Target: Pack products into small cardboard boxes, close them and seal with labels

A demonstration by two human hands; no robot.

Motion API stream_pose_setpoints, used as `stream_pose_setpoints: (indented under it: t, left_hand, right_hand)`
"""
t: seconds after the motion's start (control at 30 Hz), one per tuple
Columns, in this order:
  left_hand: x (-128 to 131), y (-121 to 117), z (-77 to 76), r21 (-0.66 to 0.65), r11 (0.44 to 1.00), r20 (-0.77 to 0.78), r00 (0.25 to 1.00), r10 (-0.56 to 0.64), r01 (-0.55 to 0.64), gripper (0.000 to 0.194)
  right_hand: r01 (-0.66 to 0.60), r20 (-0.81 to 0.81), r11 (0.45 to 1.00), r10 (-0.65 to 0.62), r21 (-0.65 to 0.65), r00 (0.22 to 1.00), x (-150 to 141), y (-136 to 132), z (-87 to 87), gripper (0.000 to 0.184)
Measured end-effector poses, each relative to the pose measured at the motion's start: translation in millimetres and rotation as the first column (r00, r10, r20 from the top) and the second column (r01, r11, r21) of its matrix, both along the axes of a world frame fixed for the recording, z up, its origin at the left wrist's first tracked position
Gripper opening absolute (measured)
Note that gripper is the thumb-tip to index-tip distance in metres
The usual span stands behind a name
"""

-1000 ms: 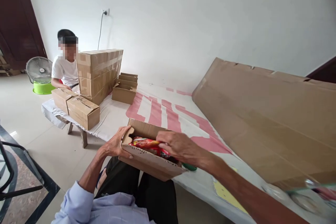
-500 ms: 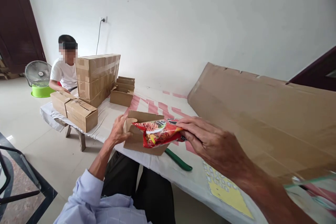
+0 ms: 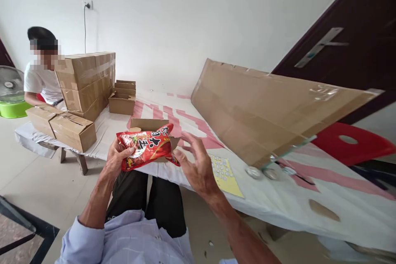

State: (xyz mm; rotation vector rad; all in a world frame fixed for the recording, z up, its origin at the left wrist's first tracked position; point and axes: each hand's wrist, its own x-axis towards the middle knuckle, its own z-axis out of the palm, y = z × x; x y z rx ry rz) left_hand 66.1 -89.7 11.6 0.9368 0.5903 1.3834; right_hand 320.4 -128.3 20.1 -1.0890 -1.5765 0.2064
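Note:
A shiny red food packet [image 3: 148,147] with dark lettering is tilted above the near edge of the table. My left hand [image 3: 117,157] grips its left end, thumb across the front. Beside the packet's right end is my right hand [image 3: 198,165], its fingers spread and the thumb close to the corner; whether it touches is unclear. Behind the packet stands a small open cardboard box [image 3: 148,124], mostly hidden by it. To the right of my right hand lies a yellow sheet [image 3: 232,187] with rows of round whitish pieces.
Taped cartons [image 3: 83,74] are stacked at the left, near a person in a white shirt [image 3: 43,82]. Open boxes [image 3: 121,105] stand beside them. A large cardboard sheet [image 3: 262,107] leans at the right, with tape rolls [image 3: 253,172] below and a red plastic seat [image 3: 355,144] beyond.
The view has swung right. My left hand has left the box and taken hold of the packet's left end; my right hand has let go and opened. The packet's lettering now faces me.

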Motion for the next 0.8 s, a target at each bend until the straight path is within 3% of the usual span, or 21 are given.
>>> stream_pose_setpoints:
  t: [0.1,0.17,0.23,0.33,0.43,0.63,0.8]
  left_hand:
    - [-0.2,4.1,13.0,0.068,0.995,-0.045,0.997,-0.069,0.072,0.072]
    - [3.0,8.3,21.5,0.112,0.991,-0.062,0.995,-0.073,0.08,0.077]
    - [7.3,16.3,28.6,0.156,0.987,-0.06,0.997,-0.038,0.047,0.075]
    - [13.2,38.4,34.7,0.205,0.979,-0.068,0.997,0.029,-0.015,0.065]
    - [17.7,71.8,34.9,0.225,0.972,-0.094,0.992,0.089,-0.066,0.063]
    - [24.7,134.3,24.4,0.156,0.984,-0.139,0.985,0.104,-0.082,0.077]
    - [25.1,154.9,9.3,0.1,0.991,-0.16,0.982,0.103,-0.088,0.081]
  right_hand:
    - [-0.284,-0.395,0.924,0.169,-0.255,0.903,-4.4,1.2,3.1,0.071]
    - [-0.423,-0.553,0.865,0.219,-0.272,0.804,-10.2,5.8,8.8,0.07]
    - [-0.419,-0.621,0.88,0.203,-0.223,0.757,-14.4,15.4,16.1,0.067]
    - [-0.334,-0.625,0.932,0.177,-0.143,0.76,-14.4,41.4,25.2,0.064]
    - [-0.336,-0.616,0.932,0.187,-0.133,0.765,-10.1,77.8,26.8,0.069]
    - [-0.349,-0.652,0.91,0.127,-0.224,0.748,-2.4,144.0,7.6,0.077]
    - [-0.368,-0.67,0.899,0.125,-0.235,0.732,2.2,171.0,-13.8,0.07]
